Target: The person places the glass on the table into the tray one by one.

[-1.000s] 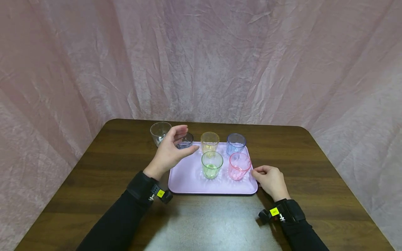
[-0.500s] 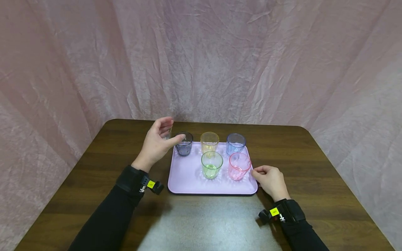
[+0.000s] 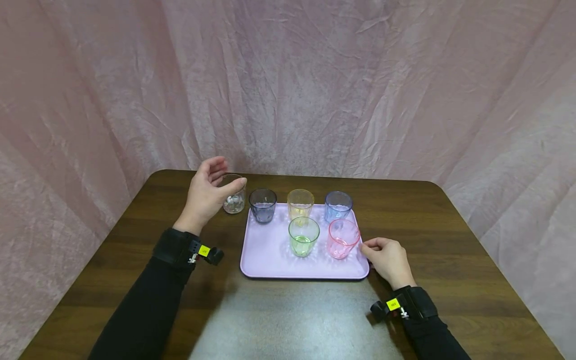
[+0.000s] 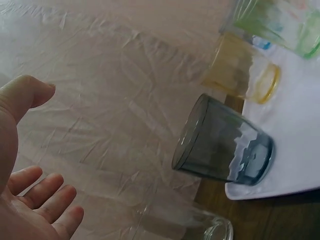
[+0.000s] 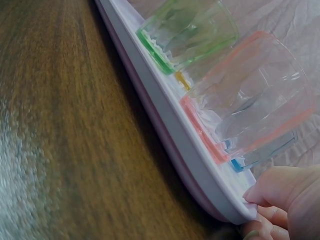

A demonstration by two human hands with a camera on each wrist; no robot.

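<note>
My left hand [image 3: 204,192], fingers and thumb spread, is beside a clear glass [image 3: 235,202] that stands on the table left of the tray; the thumb overlaps its rim in the head view. In the left wrist view that palm holds nothing, and the clear glass [image 4: 187,222] appears at the bottom. A lilac tray [image 3: 270,255] bears a dark grey glass [image 3: 263,212] at its back left corner. My right hand [image 3: 388,260] pinches the tray's right edge, thumb on top and fingers below, as the right wrist view shows.
Also on the tray are a yellow glass [image 3: 300,200] and a blue glass [image 3: 338,206] at the back, with a green glass [image 3: 303,240] and a pink glass [image 3: 343,242] before them. The wooden table [image 3: 450,260] ends at a pink curtain [image 3: 297,100].
My left hand has drawn away leftward from the dark grey glass, past the tray's corner to the clear glass. My right hand and the tray have kept their places.
</note>
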